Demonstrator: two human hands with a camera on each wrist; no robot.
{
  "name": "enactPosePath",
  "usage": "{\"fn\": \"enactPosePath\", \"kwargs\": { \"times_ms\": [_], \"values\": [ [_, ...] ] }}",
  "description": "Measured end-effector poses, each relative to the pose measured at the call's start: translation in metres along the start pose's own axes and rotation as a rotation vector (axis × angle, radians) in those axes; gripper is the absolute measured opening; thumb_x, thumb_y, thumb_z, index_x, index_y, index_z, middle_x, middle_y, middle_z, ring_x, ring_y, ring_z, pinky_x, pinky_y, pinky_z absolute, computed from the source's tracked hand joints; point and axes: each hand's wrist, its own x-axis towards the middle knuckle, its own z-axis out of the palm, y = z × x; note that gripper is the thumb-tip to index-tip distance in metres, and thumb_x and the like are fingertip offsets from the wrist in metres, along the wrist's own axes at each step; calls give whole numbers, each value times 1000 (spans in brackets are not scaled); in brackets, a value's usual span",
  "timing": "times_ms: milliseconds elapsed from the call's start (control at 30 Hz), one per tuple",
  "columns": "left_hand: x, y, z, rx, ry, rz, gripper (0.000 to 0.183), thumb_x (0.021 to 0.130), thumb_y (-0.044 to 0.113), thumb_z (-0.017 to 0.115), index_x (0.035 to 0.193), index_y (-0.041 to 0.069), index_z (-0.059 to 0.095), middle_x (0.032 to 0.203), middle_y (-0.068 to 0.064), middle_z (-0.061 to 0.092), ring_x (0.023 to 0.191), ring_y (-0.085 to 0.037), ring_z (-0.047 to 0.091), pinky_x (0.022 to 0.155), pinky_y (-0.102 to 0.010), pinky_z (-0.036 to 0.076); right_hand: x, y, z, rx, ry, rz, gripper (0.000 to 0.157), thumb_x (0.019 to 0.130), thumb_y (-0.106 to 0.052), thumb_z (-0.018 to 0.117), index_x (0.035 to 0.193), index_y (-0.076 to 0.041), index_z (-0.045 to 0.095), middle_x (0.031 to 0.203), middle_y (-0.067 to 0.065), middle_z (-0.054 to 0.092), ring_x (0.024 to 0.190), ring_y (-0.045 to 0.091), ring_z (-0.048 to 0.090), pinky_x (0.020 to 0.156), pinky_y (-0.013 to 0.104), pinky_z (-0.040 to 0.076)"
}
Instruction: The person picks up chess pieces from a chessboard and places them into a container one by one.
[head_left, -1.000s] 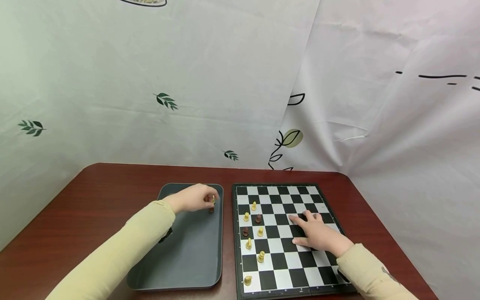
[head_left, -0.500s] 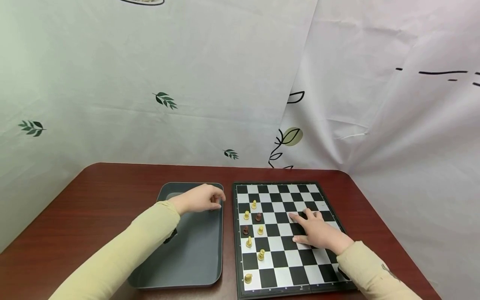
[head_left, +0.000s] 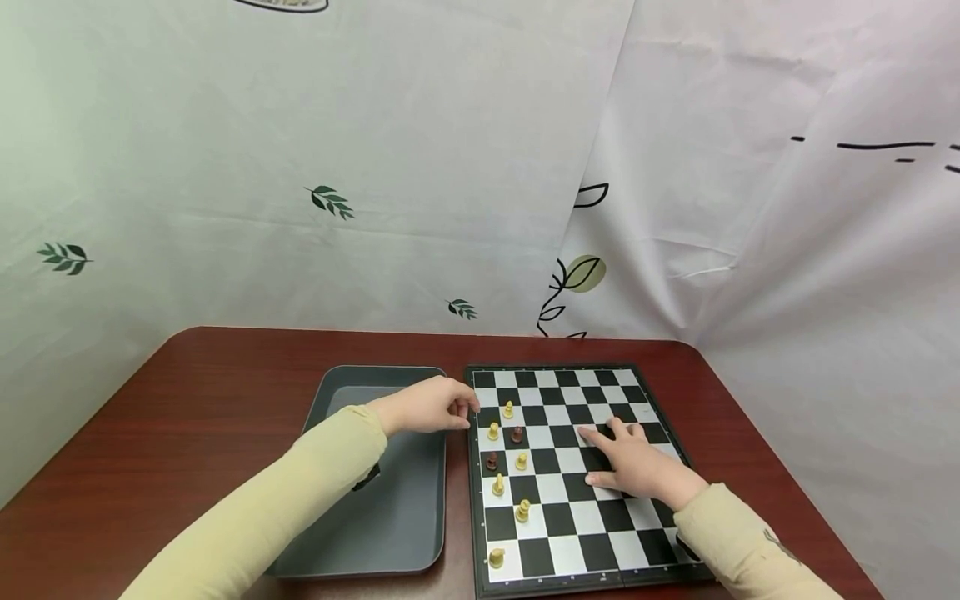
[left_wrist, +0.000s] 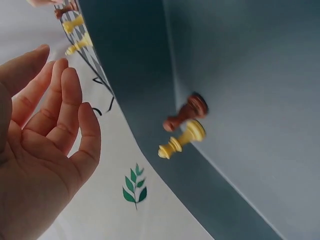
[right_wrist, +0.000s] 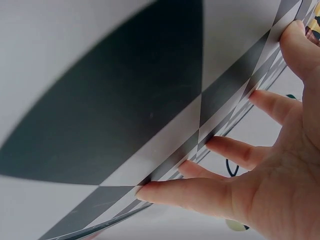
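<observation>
My left hand (head_left: 427, 405) is over the gap between the grey tray (head_left: 375, 525) and the chessboard (head_left: 576, 492), its fingertips at the board's left rim. The left wrist view shows that hand (left_wrist: 47, 135) with loosely bent fingers and nothing between them. A brown chess piece (left_wrist: 188, 112) and a yellow chess piece (left_wrist: 183, 138) stand side by side in the tray there; the hand and arm hide them in the head view. My right hand (head_left: 637, 468) rests its spread fingertips on the board's right half, as the right wrist view also shows.
Along the board's left files stand several yellow pieces, such as a yellow piece (head_left: 522, 511), and two brown ones, including a brown piece (head_left: 517, 434). The wooden table (head_left: 225, 400) ends at a patterned cloth wall (head_left: 420, 167).
My left hand has let go of a chess piece in the tray's far right corner and moved right, across the tray's rim to the board's edge. The right hand has stayed still.
</observation>
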Motion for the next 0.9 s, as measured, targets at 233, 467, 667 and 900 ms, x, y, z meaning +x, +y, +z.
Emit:
{"fn": "enactPosePath", "kwargs": {
  "times_ms": [233,467,667,900],
  "values": [
    [9,9,8,-17,-21,1,15,87,7,66,102,5,66,74,5,57,66,-6,48,64,-22,42,-1,0,0,6,0,-5,69,80,-43,70,137,-11,47,129,27,39,115,49,38,83,58,43],
    [18,13,15,-25,-32,-21,14,87,8,66,101,7,66,73,5,57,66,-7,48,65,-24,42,0,2,1,-1,4,-6,69,80,-44,70,137,-11,48,130,27,39,115,50,38,83,59,43],
    [25,12,19,-7,-24,-64,11,87,9,67,97,9,66,70,5,55,64,-8,47,65,-25,42,1,1,1,-9,-1,8,69,80,-44,70,137,-12,48,132,28,38,115,50,38,84,60,43],
    [29,14,20,-12,-16,-95,8,86,9,68,93,10,66,68,5,52,64,-9,46,64,-26,40,1,0,1,-9,-7,14,68,80,-43,70,137,-12,47,132,27,38,116,51,37,85,60,43]
  ]
}}
